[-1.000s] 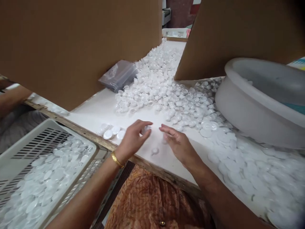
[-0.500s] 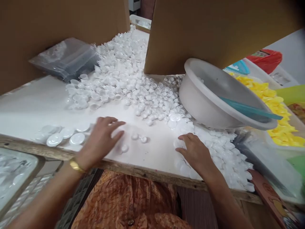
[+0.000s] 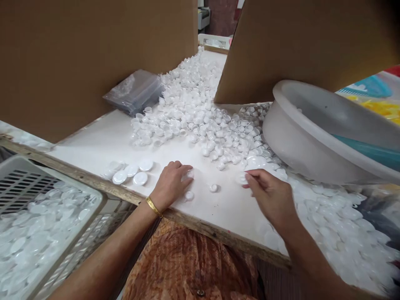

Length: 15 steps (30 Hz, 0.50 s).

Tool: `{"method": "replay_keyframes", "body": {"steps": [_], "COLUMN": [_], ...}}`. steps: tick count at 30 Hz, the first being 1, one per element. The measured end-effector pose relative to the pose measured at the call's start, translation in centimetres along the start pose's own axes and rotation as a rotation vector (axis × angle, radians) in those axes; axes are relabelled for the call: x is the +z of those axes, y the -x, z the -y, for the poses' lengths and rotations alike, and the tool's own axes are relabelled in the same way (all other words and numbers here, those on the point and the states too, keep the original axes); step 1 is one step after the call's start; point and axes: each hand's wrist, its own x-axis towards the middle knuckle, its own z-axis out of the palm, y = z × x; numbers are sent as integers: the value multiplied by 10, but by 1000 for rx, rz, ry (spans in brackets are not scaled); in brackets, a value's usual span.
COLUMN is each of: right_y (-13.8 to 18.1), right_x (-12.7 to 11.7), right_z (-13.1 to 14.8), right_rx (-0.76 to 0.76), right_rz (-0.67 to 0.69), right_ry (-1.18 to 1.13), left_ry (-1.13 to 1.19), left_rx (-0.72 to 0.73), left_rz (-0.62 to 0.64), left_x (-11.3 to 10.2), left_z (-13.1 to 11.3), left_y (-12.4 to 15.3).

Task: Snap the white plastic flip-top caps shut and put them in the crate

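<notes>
My left hand (image 3: 171,186) is closed with thumb and index finger on a small white toy cup (image 3: 189,173) at the table top. Another little cup (image 3: 189,195) sits just under its thumb, and one more cup (image 3: 213,188) stands between my two hands. My right hand (image 3: 273,198) pinches a thin white saucer (image 3: 241,178) at its edge, slightly above the table. To the left of my left hand lie several saucers (image 3: 140,178), some holding a cup too blurred to make out.
Loose white cups (image 3: 193,112) are heaped across the table's back. Saucers (image 3: 337,221) pile up at the right, below a grey basin (image 3: 290,137). A basket (image 3: 93,204) of white pieces stands at the lower left. Cardboard panels (image 3: 125,37) and a plastic-wrapped packet (image 3: 136,89) stand behind.
My left hand has closed on one of the loose cups. My right hand has picked up a saucer from the right-hand pile. The view has turned leftward, showing more of the basket.
</notes>
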Motion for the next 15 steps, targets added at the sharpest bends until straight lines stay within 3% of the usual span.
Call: {"method": "replay_keyframes", "body": {"steps": [3, 7, 12, 15], "right_y": [-16, -28, -26, -22], "right_x": [38, 81, 100, 103], "right_z": [31, 50, 42, 36], "right_rx": [-179, -471, -556, -576], "right_rz": [132, 154, 170, 178], "right_ry": [-129, -86, -38, 1], "left_ry": [122, 473, 963, 1034], "left_rx": [-89, -242, -429, -456], "left_rz": [-74, -150, -129, -114], "left_x": [-8, -14, -14, -8], "left_z": [2, -1, -4, -2], "left_y": [5, 10, 7, 3]}}
